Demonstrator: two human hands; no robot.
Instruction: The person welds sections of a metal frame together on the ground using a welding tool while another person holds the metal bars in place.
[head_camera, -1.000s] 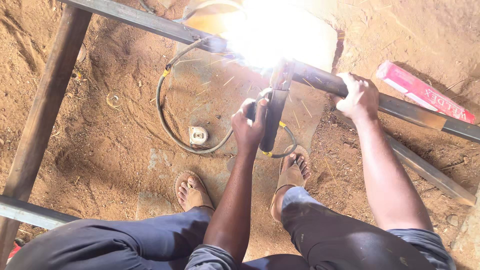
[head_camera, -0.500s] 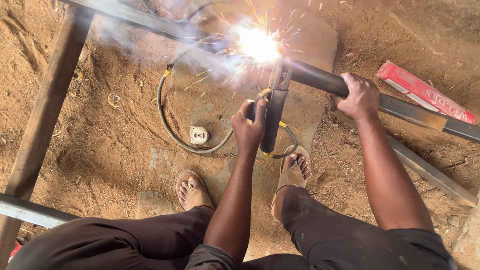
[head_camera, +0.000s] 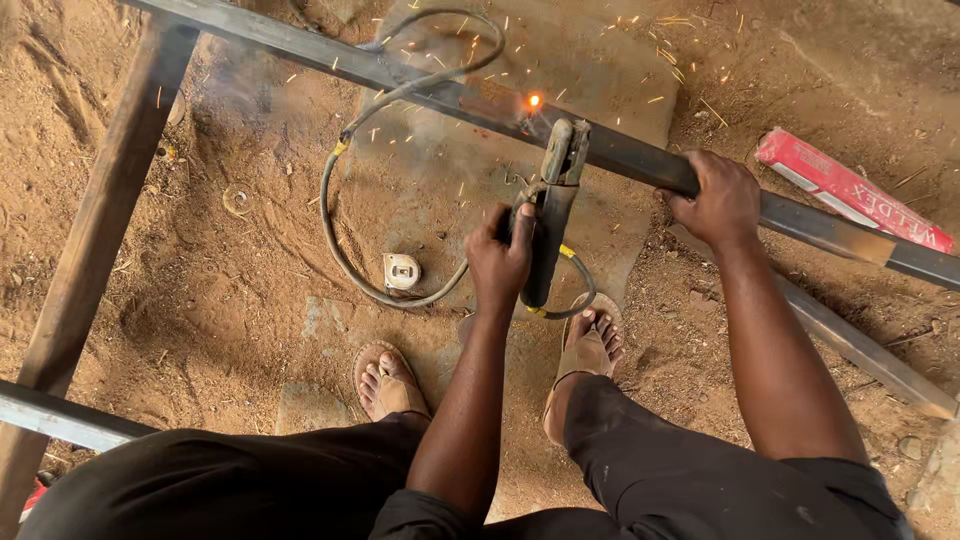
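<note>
My left hand grips the dark handle of a welding electrode holder, whose jaw end points up at a long square steel tube running across the view. A small orange glowing spot sits on the tube just above the holder, with sparks scattered around it and thin smoke to the left. My right hand clamps around the same tube to the right of the holder. A grey cable loops from the holder over the dirt.
Another steel bar runs down the left side and a third crosses at lower left. A red box of welding rods lies at right. A small white tape measure sits on the ground. My sandalled feet stand on a concrete slab.
The blinding arc glare has died down to a small glowing spot with scattered sparks. Both hands have kept their grips and places.
</note>
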